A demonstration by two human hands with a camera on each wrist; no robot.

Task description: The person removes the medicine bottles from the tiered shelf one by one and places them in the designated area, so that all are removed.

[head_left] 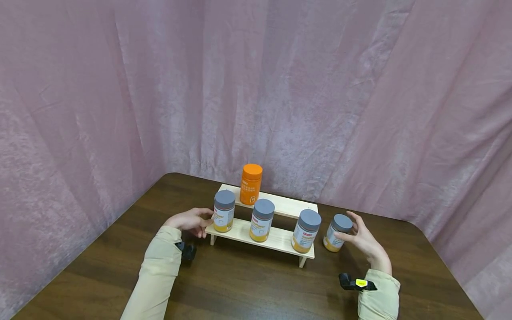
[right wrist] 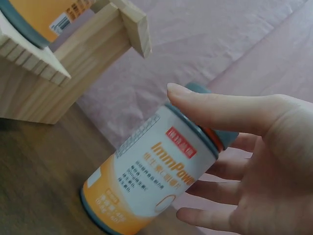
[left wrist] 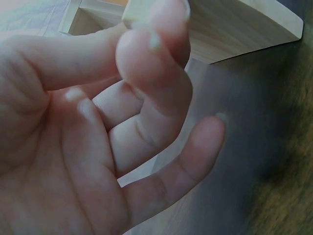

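Observation:
My right hand point(head_left: 366, 240) holds a white and yellow supplement jar point(right wrist: 146, 171) with a grey lid near its top. The thumb lies across the lid's edge and the fingers are behind; this jar point(head_left: 334, 238) stands just right of the wooden rack. At the rack's left end, my left hand point(head_left: 192, 221) pinches the corner of the lower shelf point(left wrist: 136, 13), thumb and fingertips meeting at the wood. Beside that hand is a matching jar point(head_left: 224, 213) on the lower shelf. Two more like it, a middle jar point(head_left: 262, 222) and a right jar point(head_left: 306, 233), share the shelf.
On the rack's upper shelf point(head_left: 284, 204) an orange bottle point(head_left: 250, 186) stands toward the left. The rack rests on a dark wooden table point(head_left: 248, 284). A pink curtain point(head_left: 256, 89) hangs right behind the table's back edge.

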